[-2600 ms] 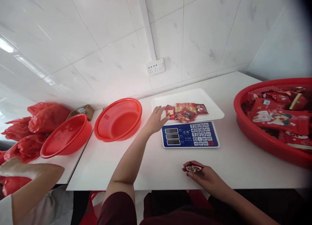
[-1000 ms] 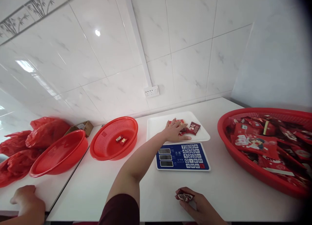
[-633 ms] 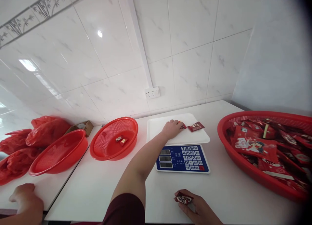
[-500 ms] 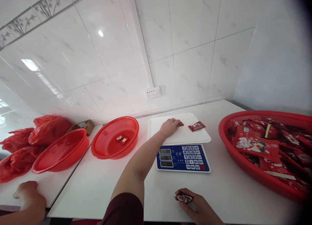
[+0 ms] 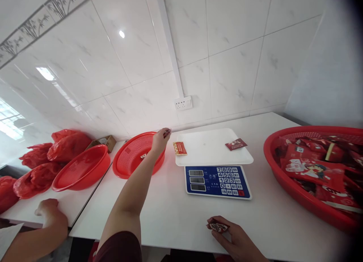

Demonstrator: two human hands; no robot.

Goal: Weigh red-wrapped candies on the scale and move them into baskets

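My left hand (image 5: 160, 139) is closed on a small dark red candy packet (image 5: 167, 133), held above the gap between the perforated red basket (image 5: 121, 156) and the scale's white tray (image 5: 207, 152). On that tray lie a red-and-yellow packet (image 5: 180, 148) at the left edge and a dark red packet (image 5: 236, 144) at the right. My right hand (image 5: 234, 239) grips a dark red wrapped candy (image 5: 218, 226) low over the table, in front of the blue scale panel (image 5: 217, 181). Inside the basket a small wrapped candy (image 5: 143, 156) shows beside my left forearm.
A large red basket (image 5: 272, 167) full of red packets stands at the right. To the left are another red basket (image 5: 81, 167), red plastic bags (image 5: 68, 144) and a small box (image 5: 106, 141). Another person's hand (image 5: 48, 207) rests near the left table. A socket (image 5: 183, 103) is on the wall.
My left hand has moved left from the tray to beside the basket rim, with a packet in it. A red-and-yellow packet now shows on the tray's left edge. My right hand keeps its candy.
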